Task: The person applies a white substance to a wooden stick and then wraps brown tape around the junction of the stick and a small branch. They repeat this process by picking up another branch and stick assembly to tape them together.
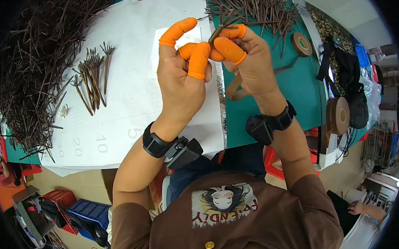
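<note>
My left hand (179, 82) and my right hand (255, 65) meet over the table, orange finger cots on several fingertips. Between them is a thin brown artificial twig (221, 27) with a forked top. My right thumb and fingers pinch it. At its lower part my left thumb and a finger are closed, while another left finger is raised. A strip of brown tape (236, 87) hangs below my right hand; its upper end is hidden. To the left, several forked twigs (91, 80) lie in a small group on white paper (130, 101).
A big tangled twig heap (29, 65) covers the far left. More brown sticks (265, 6) lie at the back right on the green mat (297, 92). One tape roll (301, 44) lies there; another (339, 116) stands at the right edge. Another person's arm (371, 211) shows lower right.
</note>
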Available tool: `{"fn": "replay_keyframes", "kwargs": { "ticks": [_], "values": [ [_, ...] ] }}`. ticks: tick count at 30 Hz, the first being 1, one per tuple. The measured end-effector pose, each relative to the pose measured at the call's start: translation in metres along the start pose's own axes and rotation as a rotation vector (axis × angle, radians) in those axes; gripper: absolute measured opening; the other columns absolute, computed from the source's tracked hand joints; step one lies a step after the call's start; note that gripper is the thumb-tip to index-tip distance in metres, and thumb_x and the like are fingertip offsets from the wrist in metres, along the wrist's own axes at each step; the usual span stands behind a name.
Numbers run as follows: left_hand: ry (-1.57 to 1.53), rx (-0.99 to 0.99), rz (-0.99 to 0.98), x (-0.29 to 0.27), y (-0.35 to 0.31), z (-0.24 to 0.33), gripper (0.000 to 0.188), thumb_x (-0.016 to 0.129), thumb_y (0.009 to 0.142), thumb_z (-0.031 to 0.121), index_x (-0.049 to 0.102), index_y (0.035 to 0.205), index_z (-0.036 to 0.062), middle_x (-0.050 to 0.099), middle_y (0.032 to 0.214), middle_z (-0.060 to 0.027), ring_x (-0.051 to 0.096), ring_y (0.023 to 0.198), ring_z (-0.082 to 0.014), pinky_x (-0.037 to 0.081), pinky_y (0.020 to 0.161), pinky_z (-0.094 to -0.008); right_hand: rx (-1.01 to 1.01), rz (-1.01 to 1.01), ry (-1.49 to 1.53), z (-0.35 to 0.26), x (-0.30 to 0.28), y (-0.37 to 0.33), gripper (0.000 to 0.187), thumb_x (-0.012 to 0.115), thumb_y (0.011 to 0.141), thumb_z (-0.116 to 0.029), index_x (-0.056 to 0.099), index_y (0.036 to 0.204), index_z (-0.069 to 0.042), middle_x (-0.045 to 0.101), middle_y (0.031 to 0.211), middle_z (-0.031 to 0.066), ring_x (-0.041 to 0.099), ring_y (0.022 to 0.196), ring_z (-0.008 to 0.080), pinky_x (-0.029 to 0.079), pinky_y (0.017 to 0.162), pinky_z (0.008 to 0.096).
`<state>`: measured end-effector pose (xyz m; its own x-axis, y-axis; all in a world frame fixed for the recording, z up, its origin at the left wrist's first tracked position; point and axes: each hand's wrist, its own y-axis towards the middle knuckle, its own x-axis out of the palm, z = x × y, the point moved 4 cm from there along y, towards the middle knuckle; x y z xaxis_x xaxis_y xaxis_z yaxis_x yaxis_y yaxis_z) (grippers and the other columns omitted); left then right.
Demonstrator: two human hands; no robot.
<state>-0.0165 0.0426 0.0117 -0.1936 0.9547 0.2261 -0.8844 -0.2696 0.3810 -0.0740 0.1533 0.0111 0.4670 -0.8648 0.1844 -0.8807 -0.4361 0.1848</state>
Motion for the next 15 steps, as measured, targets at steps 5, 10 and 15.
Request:
{"fn": "replay_keyframes", "kwargs": {
  "ticks": [5,10,15],
  "values": [
    [-0.144,-0.061,-0.052,0.001,-0.001,0.001,0.031,0.046,0.087,0.009,0.036,0.116,0.0017,0.059,0.073,-0.0073,0.041,0.049,-0.0040,0.031,0.043,-0.0152,-0.022,-0.056,0.067,-0.001,0.002,0.000,0.020,0.057,0.079,-0.004,0.054,0.098,0.000,0.056,0.072,0.0026,0.038,0.048,0.0008,0.025,0.040,0.0143],
    [0.002,-0.204,-0.046,0.004,0.001,-0.007,0.024,0.044,0.088,0.013,0.042,0.109,0.0009,0.058,0.071,-0.0063,0.043,0.048,-0.0042,0.033,0.043,-0.0155,-0.046,-0.025,0.031,0.002,-0.007,0.001,0.019,0.058,0.078,-0.003,0.056,0.096,0.000,0.054,0.073,0.0003,0.039,0.052,0.0008,0.026,0.042,0.0135],
    [0.211,-0.214,-0.113,0.003,-0.002,-0.011,0.017,0.049,0.085,0.011,0.050,0.097,-0.0010,0.057,0.067,-0.0048,0.047,0.051,-0.0044,0.037,0.046,-0.0164,-0.097,0.008,-0.111,0.001,-0.013,0.002,0.017,0.056,0.076,0.001,0.056,0.094,0.000,0.052,0.073,-0.0013,0.040,0.055,0.0009,0.027,0.044,0.0131]
  ]
}}
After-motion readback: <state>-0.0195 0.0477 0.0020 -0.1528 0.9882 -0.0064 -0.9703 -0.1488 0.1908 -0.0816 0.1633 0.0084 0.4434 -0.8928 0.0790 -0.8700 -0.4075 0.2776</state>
